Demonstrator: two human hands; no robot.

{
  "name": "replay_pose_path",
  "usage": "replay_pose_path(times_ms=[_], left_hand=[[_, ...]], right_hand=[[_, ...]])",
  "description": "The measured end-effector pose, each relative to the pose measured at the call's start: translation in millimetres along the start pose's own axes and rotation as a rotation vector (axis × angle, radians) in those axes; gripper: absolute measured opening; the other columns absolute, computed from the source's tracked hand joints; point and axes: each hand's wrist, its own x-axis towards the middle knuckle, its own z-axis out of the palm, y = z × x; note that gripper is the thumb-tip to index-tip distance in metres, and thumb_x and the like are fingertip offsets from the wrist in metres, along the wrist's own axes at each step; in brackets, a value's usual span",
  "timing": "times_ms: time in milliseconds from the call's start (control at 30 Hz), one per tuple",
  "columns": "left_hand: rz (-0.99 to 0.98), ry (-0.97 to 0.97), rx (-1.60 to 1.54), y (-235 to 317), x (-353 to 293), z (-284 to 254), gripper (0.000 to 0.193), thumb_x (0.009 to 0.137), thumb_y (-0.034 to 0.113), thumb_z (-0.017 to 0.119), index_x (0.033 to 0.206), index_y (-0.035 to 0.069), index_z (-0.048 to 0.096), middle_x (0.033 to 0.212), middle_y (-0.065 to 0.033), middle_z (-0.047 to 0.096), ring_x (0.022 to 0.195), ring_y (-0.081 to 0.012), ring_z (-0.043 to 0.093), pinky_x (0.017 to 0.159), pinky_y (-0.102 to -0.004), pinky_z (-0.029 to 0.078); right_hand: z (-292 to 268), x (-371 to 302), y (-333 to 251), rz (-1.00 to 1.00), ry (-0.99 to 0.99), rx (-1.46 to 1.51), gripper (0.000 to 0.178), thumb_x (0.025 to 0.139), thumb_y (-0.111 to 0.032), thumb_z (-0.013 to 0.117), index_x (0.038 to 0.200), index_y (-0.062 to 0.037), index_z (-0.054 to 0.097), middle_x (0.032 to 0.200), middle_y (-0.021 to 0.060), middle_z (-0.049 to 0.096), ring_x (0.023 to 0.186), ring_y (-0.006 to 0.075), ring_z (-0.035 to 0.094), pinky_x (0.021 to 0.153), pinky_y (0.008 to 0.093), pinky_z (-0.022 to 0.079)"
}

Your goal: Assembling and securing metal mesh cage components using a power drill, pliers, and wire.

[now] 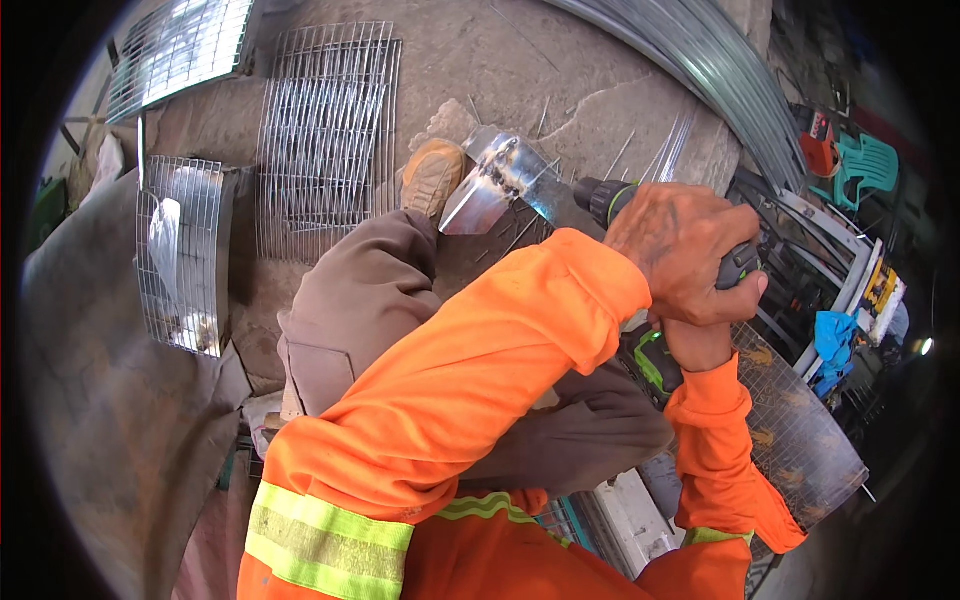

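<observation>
We hold a black-and-green drill [604,200] with both hands: our left grip [678,235] wraps over its body, and our right grip [697,342], partly hidden underneath, clasps its handle. The drill's nose points left at a bent metal piece [508,172] beside our tan shoe [432,178]; we cannot tell whether they touch. Wire mesh [328,130] lies on the floor [455,60] farther left.

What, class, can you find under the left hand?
Under the left hand is a black-and-green drill; its chuck end and part of its body show. Below, a bit of the right hand shows. The drill's middle and the right fingers are covered.
</observation>
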Motion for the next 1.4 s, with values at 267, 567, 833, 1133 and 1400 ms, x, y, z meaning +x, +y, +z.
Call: replay_pose_path(times_ms=[267, 567, 833, 1133, 1400], left_hand=[[0.011, 0.015, -0.039, -3, -2, -2, 0.034, 0.071, 0.037, 0.068, 0.083, 0.006, 0.063, 0.070, -0.0133, 0.062, 0.068, -0.0342, 0.063, 0.061, -0.0435, 0.051], [0.043, -0.063, -0.037, 0, -11, -8, 0.035, 0.071, 0.038, 0.067, 0.084, 0.007, 0.063, 0.070, -0.0096, 0.061, 0.066, -0.0318, 0.061, 0.061, -0.0411, 0.050], [0.075, -0.026, -0.021, -4, -15, -5, 0.039, 0.074, 0.043, 0.065, 0.084, 0.006, 0.062, 0.070, -0.0102, 0.060, 0.065, -0.0318, 0.060, 0.059, -0.0410, 0.048], [0.053, 0.042, -0.020, -4, -15, -3, 0.039, 0.067, 0.044, 0.070, 0.079, 0.007, 0.062, 0.071, -0.0090, 0.063, 0.067, -0.0310, 0.062, 0.063, -0.0416, 0.051], [0.025, 0.118, 0.034, -12, -2, 4, 0.048, 0.077, 0.053, 0.064, 0.084, 0.006, 0.063, 0.071, -0.0114, 0.062, 0.066, -0.0341, 0.062, 0.060, -0.0434, 0.051]], right_hand=[[7, -3, -9, 0.022, 0.046, 0.009, 0.032, 0.090, 0.000, 0.061, 0.119, -0.0062, 0.050, 0.101, 0.0050, 0.056, 0.072, 0.0139, 0.059, 0.053, 0.0281, 0.048], [12, -9, -11, -0.083, 0.098, -0.144, 0.048, 0.086, -0.001, 0.068, 0.129, -0.0039, 0.046, 0.119, 0.0063, 0.052, 0.108, 0.0187, 0.056, 0.081, 0.0322, 0.051], [6, -6, -3, -0.171, 0.084, -0.373, 0.049, 0.090, -0.011, 0.066, 0.133, -0.0050, 0.043, 0.131, 0.0072, 0.048, 0.122, 0.0193, 0.048, 0.100, 0.0355, 0.043], [8, 0, -18, -0.085, -0.046, 0.319, 0.051, 0.094, -0.016, 0.065, 0.136, -0.0067, 0.038, 0.132, 0.0054, 0.046, 0.125, 0.0176, 0.045, 0.102, 0.0352, 0.040], [-9, 24, -25, 0.048, -0.101, 0.179, 0.033, 0.094, -0.009, 0.060, 0.124, -0.0096, 0.045, 0.100, 0.0024, 0.057, 0.074, 0.0120, 0.060, 0.056, 0.0262, 0.049]])
